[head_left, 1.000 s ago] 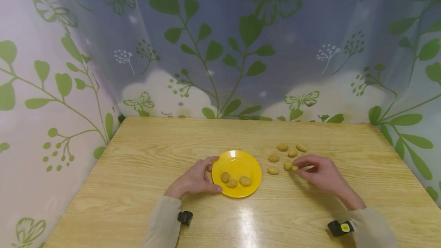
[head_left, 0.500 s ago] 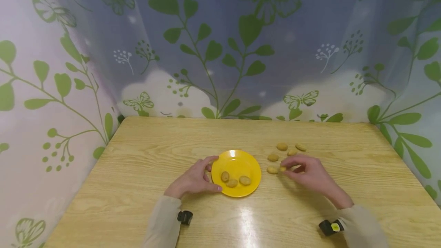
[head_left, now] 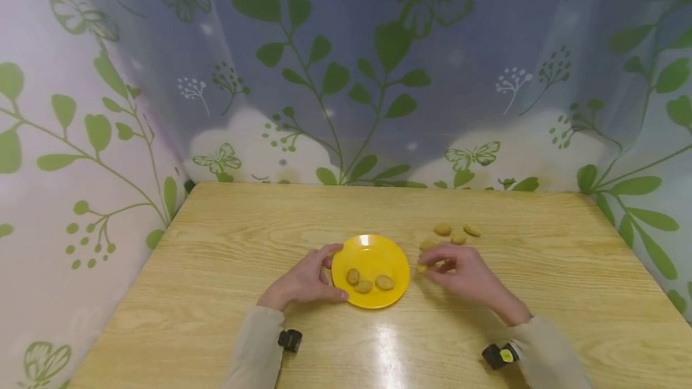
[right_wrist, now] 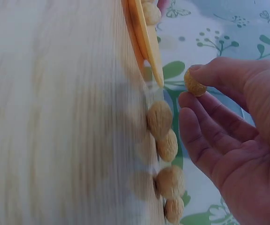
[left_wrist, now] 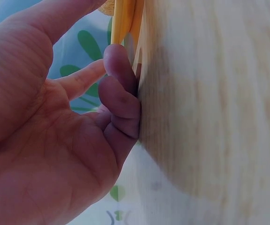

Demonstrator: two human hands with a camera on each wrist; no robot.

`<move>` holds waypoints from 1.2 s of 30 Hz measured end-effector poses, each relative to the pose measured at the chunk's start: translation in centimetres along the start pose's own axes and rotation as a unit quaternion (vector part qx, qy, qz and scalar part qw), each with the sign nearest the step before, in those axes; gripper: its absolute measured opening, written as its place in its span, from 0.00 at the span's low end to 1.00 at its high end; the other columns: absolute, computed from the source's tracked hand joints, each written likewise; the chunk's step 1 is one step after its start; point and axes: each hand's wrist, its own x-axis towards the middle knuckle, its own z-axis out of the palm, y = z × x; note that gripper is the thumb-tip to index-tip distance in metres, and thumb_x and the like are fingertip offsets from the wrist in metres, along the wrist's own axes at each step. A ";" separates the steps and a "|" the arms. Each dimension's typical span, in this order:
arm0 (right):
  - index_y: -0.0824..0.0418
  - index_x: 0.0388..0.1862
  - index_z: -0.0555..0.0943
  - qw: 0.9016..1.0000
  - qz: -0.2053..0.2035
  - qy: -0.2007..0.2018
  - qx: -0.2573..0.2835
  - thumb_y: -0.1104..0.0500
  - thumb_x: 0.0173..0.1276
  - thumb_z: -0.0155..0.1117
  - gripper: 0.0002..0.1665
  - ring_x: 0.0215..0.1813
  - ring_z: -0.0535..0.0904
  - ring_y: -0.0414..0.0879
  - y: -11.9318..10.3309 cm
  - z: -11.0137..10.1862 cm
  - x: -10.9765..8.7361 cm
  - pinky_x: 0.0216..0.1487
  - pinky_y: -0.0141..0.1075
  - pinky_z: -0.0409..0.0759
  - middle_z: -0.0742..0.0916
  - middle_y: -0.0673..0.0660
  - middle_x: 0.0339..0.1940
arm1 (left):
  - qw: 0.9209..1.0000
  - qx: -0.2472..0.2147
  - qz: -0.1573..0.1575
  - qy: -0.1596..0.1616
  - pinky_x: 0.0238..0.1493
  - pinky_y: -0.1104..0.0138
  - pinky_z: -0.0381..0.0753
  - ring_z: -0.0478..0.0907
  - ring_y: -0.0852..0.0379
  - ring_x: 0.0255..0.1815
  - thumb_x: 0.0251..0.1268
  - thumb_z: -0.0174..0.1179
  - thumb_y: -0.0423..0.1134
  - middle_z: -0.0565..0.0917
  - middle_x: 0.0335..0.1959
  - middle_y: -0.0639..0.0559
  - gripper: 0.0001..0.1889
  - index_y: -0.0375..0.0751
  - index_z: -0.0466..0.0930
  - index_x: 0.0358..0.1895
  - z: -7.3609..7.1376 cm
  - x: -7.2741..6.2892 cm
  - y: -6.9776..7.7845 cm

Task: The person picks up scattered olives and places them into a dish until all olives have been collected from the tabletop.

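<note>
A yellow plate (head_left: 370,304) lies on the wooden table with a few small, tan, potato-like ovals (head_left: 384,283) in its near half. My left hand (head_left: 304,278) grips the plate's left rim, thumb at the near side and index finger at the far side; the left wrist view shows its other fingers curled low by the table. Close to the plate's right edge, my right hand (head_left: 459,272) pinches one small potato (right_wrist: 196,83) between thumb and fingertips, above the tabletop. More loose small potatoes (head_left: 443,229) lie just beyond that hand, which hides part of the group.
The wooden table (head_left: 259,215) runs back to a patterned curtain (head_left: 346,77) with green leaves and butterflies, which also encloses both sides. Black wrist cameras (head_left: 290,340) sit at both cuffs. In the right wrist view, several loose potatoes (right_wrist: 170,182) line up beside the plate.
My right hand has moved left from the loose potatoes toward the plate, carrying one small potato. The left hand and the plate have stayed in place.
</note>
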 end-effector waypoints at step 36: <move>0.51 0.42 0.88 0.998 -0.017 -0.054 -0.030 0.65 0.61 0.75 0.13 0.41 0.83 0.42 -1.2 4.3 2.2 0.39 0.30 0.80 0.90 0.48 0.42 | 1.000 -0.005 -0.004 0.003 0.39 0.65 0.74 0.73 0.55 0.38 0.50 0.81 0.48 0.74 0.59 0.45 0.51 0.57 0.62 0.78 0.0 -0.2 0.2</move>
